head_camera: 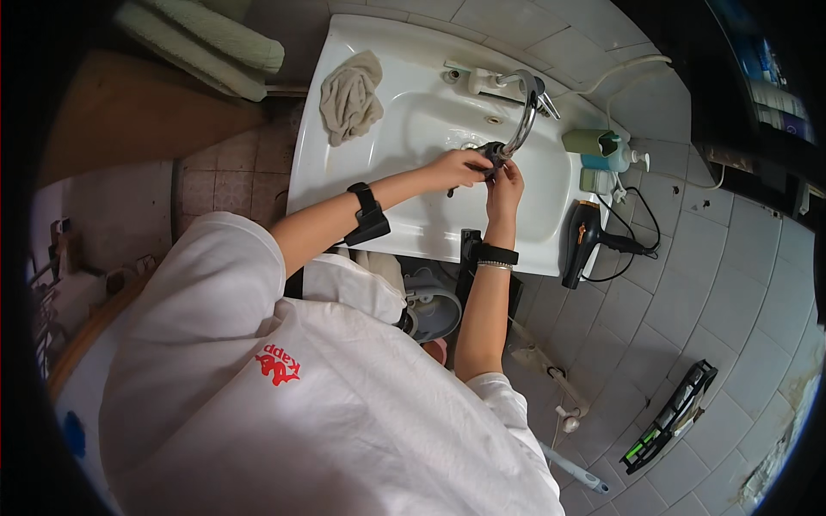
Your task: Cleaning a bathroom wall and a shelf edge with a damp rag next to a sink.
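Note:
Over the white washbasin (pixel 400 200), both hands meet just below the end of a curved chrome tap (pixel 530 113). My left hand (pixel 455 169) pinches a small dark item (pixel 494 153), possibly wet fabric, from the left. The fingers of my right hand (pixel 506 187) hold the same item from the right and below. It is bunched right at the tap's mouth, and the fingers partly hide it, so its exact kind is unclear. A bit of dark material hangs beneath my left hand. Water glistens around the drain behind the hands.
A crumpled beige cloth (pixel 352 100) lies on the basin's left ledge. On the right stand a green cup (pixel 588 142) and a blue pump bottle (pixel 613 157). A black hair dryer (pixel 584 238) with a looped cord rests at the right edge. A black wall rack (pixel 668 418) hangs on the tiles.

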Motion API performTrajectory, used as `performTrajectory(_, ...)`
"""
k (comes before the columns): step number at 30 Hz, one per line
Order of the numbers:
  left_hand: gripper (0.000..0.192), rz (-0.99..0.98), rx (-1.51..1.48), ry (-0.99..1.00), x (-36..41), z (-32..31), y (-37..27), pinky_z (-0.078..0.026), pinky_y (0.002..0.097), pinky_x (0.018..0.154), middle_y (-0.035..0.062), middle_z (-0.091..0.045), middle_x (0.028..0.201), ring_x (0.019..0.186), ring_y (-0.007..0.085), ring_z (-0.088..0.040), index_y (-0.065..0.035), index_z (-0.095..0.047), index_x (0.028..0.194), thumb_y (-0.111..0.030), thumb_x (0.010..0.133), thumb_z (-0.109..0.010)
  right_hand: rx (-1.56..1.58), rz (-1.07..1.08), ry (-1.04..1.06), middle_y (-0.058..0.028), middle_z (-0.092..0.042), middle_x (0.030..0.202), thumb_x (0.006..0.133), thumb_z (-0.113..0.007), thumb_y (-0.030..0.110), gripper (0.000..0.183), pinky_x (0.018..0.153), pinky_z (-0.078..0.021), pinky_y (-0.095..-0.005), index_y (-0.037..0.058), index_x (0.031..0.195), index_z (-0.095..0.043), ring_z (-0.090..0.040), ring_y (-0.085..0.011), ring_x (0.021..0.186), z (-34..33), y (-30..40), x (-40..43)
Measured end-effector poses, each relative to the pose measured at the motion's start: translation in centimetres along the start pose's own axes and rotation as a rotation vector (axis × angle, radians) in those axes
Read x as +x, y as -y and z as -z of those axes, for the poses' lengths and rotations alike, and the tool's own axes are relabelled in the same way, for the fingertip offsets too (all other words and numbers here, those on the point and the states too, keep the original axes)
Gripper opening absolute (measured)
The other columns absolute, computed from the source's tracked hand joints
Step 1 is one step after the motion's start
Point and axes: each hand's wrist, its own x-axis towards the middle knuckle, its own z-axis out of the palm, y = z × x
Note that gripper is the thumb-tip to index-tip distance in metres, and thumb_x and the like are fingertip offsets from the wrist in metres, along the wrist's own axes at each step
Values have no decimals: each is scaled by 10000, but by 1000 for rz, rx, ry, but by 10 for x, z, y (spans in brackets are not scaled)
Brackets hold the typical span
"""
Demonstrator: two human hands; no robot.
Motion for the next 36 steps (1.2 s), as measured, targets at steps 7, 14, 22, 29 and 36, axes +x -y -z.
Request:
performTrajectory(7,355,180,-601,-110,-12,8,7,-460,321,831,100,-529,1016,947,196,-534,19,-381,1171,-118,849,-436,278,-116,75,-70,-556,871,835,-429,63,170,665,-449,-254,-38,946,-510,-544,-138,756,-7,-1,-2)
performTrajectory(14,307,-90,123,12,3,-7,33,-426,279,774,63,-535,969,890,146,-515,-54,-524,1074,-18,777,-455,-48,-49,17,-57,-547,858,791,-504,41,227,633,-431,-240,-25,1007,-483,-525,-126,743,-3,-19,0)
performTrajectory(22,302,215,-288,-411,4,-2,28,-370,297,783,30,-489,1045,948,119,-452,-104,-489,1079,-231,804,-490,513,-165,197,-120,-527,1004,812,-340,14,274,815,-448,-329,-45,1055,-452,-548,-219,886,5,-7,-5)
performTrajectory(29,252,343,-432,-217,10,5,41,-372,277,742,17,-524,969,878,121,-479,-118,-498,981,-298,805,-498,648,-451,380,-125,-545,1034,837,-321,162,321,854,-423,-342,-25,1042,-481,-523,-223,964,8,-27,-27)
performTrajectory(36,251,259,-639,-291,17,8,58,-454,272,678,77,-541,851,746,163,-536,-7,-515,949,-67,728,-413,389,-148,-27,-89,-540,1014,842,-337,298,368,848,-392,-339,15,1022,-489,-514,-209,948,14,-54,-23)
